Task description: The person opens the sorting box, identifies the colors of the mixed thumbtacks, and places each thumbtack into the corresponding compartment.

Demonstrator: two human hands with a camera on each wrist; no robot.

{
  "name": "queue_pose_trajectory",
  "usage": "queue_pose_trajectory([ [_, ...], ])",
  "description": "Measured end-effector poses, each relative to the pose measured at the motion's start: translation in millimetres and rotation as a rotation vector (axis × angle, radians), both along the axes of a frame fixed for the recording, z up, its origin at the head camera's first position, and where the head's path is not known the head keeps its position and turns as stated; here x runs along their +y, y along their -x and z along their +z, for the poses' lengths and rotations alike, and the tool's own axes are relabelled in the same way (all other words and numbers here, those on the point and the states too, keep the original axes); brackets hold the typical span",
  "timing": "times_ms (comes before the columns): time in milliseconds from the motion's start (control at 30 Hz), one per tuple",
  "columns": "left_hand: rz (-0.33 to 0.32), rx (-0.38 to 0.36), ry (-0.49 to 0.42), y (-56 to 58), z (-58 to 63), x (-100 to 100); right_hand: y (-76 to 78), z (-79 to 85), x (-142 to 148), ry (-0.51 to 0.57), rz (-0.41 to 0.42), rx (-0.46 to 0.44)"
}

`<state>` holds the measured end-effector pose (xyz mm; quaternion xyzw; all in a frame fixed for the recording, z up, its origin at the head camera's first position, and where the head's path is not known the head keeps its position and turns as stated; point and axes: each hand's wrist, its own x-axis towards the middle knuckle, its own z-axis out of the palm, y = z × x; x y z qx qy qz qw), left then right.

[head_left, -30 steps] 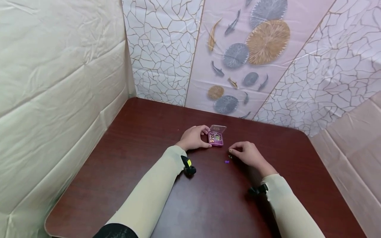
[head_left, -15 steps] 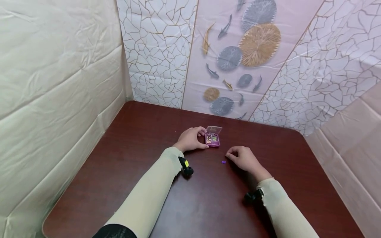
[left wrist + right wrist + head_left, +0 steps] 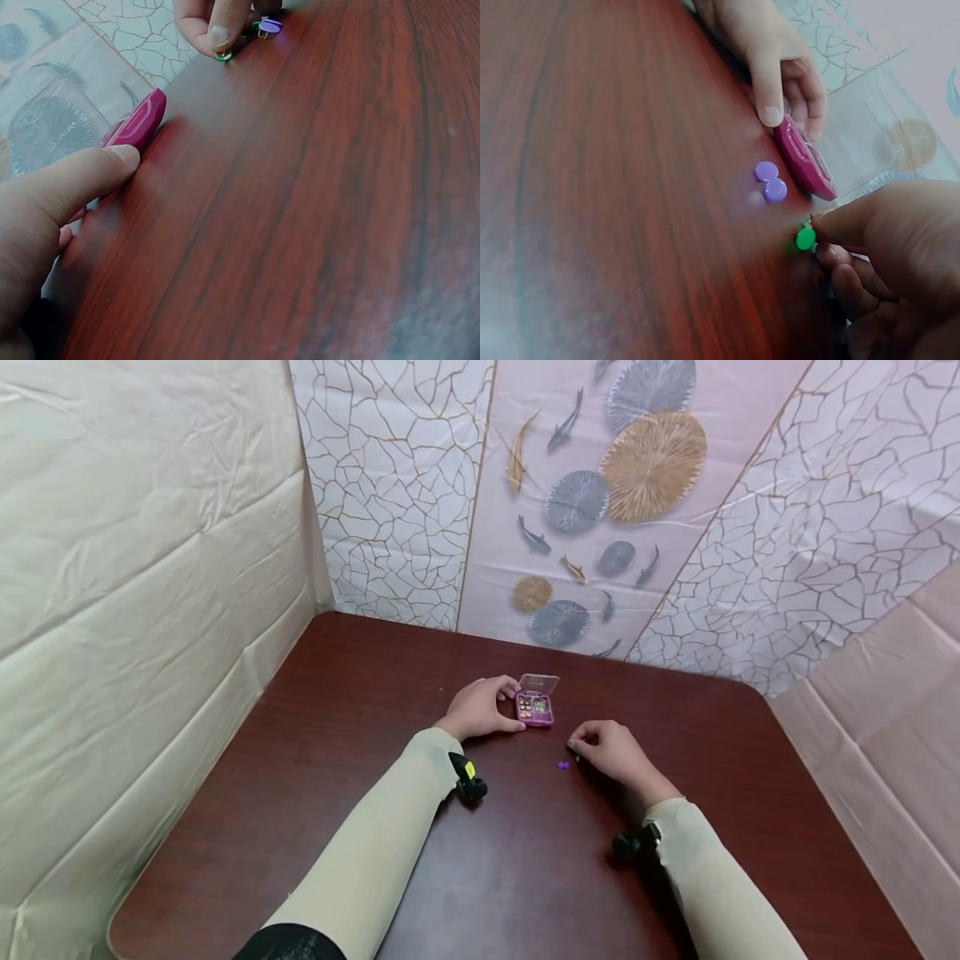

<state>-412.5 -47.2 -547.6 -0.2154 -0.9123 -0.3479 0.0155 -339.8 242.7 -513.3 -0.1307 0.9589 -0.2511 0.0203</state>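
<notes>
A small magenta case (image 3: 534, 710) with its clear lid (image 3: 539, 683) raised lies on the table. Several tiny coloured pieces sit in its compartments. My left hand (image 3: 482, 708) grips the case's left side between thumb and fingers. In the right wrist view, two purple round-headed pieces (image 3: 771, 181) lie side by side in front of the case; thin gold prongs show under them in the left wrist view. My right hand (image 3: 613, 753) pinches at a small green round-headed piece (image 3: 805, 238) with gold metal at the thumb tip. Another bit of green (image 3: 257, 25) shows beside the purple pieces.
The dark red-brown wooden table (image 3: 480, 843) has a glossy surface. A patterned cloth (image 3: 570, 552) hangs behind its far edge, with plain cream cloth (image 3: 157, 577) on the left. Black wrist cameras sit on both cuffs.
My right hand has come down over the small green pieces by the purple ones, its thumb and finger closing together. My left hand keeps its grip on the case. The head view has shifted slightly.
</notes>
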Motion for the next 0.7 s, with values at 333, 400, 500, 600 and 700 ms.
queue_pose_trajectory([
  [333,-0.010,0.004,-0.005,-2.8,1.5,-0.4,-1.3,-6.1,4.0,0.043,-0.039,0.018],
  [400,-0.012,0.009,-0.008,-1.7,1.5,-0.7,-2.6,-6.3,5.1,0.046,-0.038,0.043],
  [500,-0.013,0.013,-0.008,0.2,0.9,-1.3,-5.7,-6.5,4.3,0.046,-0.032,0.077],
  [600,-0.012,0.013,-0.010,0.9,0.2,-1.6,-7.0,-7.3,1.6,0.023,-0.024,0.119],
  [700,-0.008,0.013,-0.014,0.8,-0.8,-1.4,-6.2,-7.7,-1.5,-0.015,-0.008,0.154],
])
